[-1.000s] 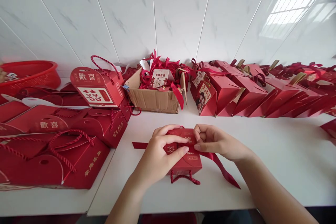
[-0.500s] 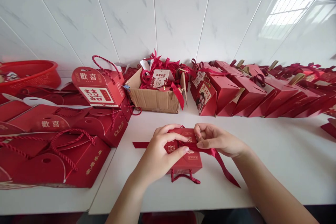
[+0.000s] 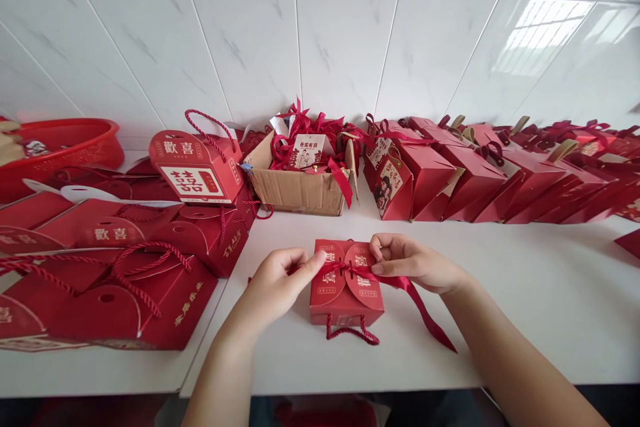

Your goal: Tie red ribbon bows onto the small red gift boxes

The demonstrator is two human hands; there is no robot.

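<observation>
On the white table in front of me lies a small red gift box with gold characters and a twisted cord handle toward me. A dark red ribbon crosses its top and passes through the holes in the rounded flaps. My left hand pinches the ribbon at the box's left side between thumb and fingers. At the right side, my right hand pinches the other end, whose tail hangs down onto the table. The ribbon is drawn out between both hands.
A cardboard box full of ribbons and cards stands behind. To the right runs a row of red boxes. Several red boxes with cord handles crowd the left, one upright box on top. A red plastic basket sits far left.
My left hand has moved from the box top to its left edge and now pinches the ribbon, uncovering the flaps. My right hand stays almost in place on its ribbon end.
</observation>
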